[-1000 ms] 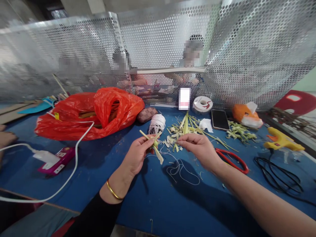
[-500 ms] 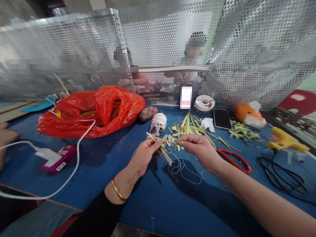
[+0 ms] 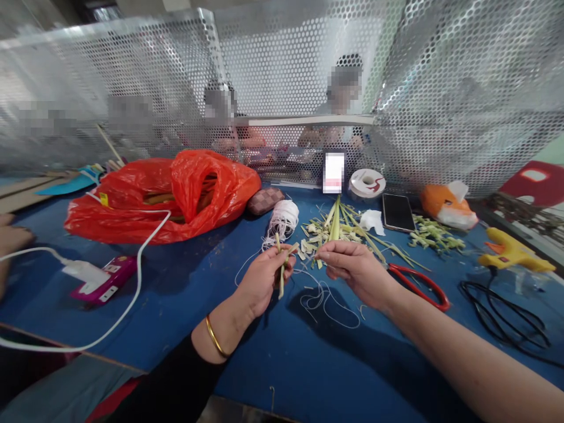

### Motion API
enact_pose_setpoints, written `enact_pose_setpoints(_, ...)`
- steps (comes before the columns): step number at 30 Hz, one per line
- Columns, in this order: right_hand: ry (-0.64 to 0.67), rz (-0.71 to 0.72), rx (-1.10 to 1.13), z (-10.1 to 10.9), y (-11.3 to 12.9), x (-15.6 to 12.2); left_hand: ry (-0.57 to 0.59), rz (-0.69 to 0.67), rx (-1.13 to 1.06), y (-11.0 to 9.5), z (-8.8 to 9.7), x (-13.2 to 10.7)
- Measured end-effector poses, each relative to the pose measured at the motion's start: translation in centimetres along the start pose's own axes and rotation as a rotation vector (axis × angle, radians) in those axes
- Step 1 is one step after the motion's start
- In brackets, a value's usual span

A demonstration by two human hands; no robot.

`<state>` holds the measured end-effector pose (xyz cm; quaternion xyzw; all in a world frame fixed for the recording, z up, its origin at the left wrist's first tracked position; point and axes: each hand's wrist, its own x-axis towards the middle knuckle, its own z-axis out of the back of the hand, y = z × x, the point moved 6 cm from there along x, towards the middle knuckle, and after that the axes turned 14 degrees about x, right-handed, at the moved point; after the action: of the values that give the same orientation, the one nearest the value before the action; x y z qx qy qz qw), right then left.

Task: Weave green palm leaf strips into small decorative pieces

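Note:
My left hand [image 3: 263, 277] pinches a small bundle of pale green leaf strips [image 3: 282, 264], held nearly upright above the blue table [image 3: 282, 364]. My right hand [image 3: 352, 267] is closed in a pinch just to the right of the bundle, apparently on a thin white thread [image 3: 324, 296] that loops down onto the table. A ball of white string [image 3: 282, 218] lies just beyond my left hand. A pile of cut green leaf pieces [image 3: 335, 229] lies behind my right hand.
Red-handled scissors [image 3: 418, 282] lie right of my right hand. A red plastic bag [image 3: 167, 197], a phone [image 3: 395, 212], a tape roll [image 3: 366, 183], a yellow glue gun [image 3: 513, 251], a black cable [image 3: 506, 320] and a charger with white cable [image 3: 97, 276] surround them. People sit behind the perforated screen [image 3: 282, 82].
My left hand has turned the leaf bundle from slanting to nearly upright. My right hand stays pinched beside it, almost in the same place.

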<state>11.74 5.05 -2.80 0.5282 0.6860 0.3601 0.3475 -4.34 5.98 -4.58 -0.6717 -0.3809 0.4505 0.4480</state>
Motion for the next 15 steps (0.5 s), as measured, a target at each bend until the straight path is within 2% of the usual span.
enact_pose_setpoints(4, 0.023, -0.031, -0.005, -0.3, -0.4, -0.2, 0.111, -0.013, 0.010, 0.1, -1.1, -0.2)
enact_pose_setpoints(11, 0.022, -0.081, -0.031, -0.4, -0.9, -0.2, 0.165, 0.004, 0.103, 0.7, -1.3, -0.3)
enact_pose_setpoints(15, 0.027, -0.096, -0.029, -0.2, -1.1, -0.1, 0.142, -0.007, 0.184, 0.6, -1.2, -0.3)
